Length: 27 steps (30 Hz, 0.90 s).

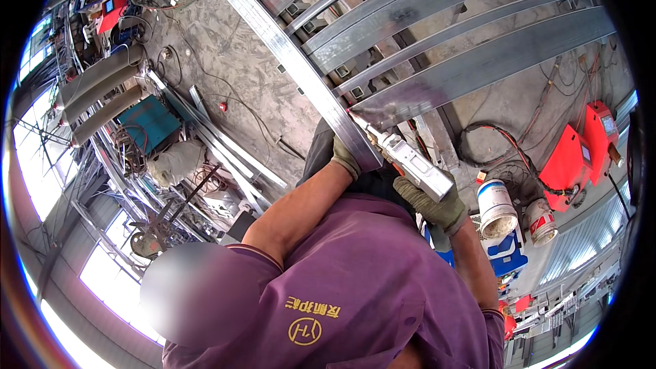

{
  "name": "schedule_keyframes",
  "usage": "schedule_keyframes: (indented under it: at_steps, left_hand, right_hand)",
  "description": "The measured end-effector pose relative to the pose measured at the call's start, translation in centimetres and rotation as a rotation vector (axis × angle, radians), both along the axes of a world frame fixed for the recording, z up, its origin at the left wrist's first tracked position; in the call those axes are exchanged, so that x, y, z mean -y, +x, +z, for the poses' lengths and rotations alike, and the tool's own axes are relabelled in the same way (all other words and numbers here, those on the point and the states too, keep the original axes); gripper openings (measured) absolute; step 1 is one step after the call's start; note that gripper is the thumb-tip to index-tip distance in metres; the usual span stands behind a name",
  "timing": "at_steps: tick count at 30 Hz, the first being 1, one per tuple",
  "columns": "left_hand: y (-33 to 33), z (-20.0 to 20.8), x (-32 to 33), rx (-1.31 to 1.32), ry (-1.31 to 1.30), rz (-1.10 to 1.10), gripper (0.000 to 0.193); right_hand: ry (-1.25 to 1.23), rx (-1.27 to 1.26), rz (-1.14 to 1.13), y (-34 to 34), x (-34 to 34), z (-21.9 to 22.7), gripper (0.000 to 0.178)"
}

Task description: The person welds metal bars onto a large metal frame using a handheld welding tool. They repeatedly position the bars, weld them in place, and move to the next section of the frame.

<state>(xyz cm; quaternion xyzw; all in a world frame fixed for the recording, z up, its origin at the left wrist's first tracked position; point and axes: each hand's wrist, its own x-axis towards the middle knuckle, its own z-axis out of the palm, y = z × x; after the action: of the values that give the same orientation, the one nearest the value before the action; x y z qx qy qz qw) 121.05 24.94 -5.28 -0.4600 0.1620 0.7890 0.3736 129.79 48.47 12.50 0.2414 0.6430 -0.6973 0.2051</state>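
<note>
Left of a long silver metal rail (272,41), an olive-gloved left hand (347,156), finger grip hidden and unclear, apparently steadies it; right of the rail, an olive-gloved right hand (436,205) wraps fingers around a boxy silver tool (413,164), seemingly for aim.

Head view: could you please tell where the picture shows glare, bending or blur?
Head view: a lower-left window is washed out white; same view, the wide metal bars curve toward the rim; same view, a round patch at lower left is blurred beyond detail.
</note>
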Motion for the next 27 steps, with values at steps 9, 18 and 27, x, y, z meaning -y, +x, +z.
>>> schedule_keyframes:
  at_steps: [9, 18, 27]
  left_hand:
    - [-0.8, 3.2, -1.2, 0.058, 0.09, -0.004, 0.049]
    - [0.7, 0.8, -0.2, -0.166, 0.062, -0.158, 0.049]
    - [2.9, -2.8, 1.2, -0.849, -0.51, -0.815, 0.057]
  right_hand:
    - [0.011, 0.005, 0.024, -0.6, -0.2, 0.4, 0.043]
    - [-0.048, 0.043, -0.014, -0.4, -0.3, 0.8, 0.045]
    - [-0.02, 0.011, 0.009, -0.4, -0.5, 1.0, 0.044]
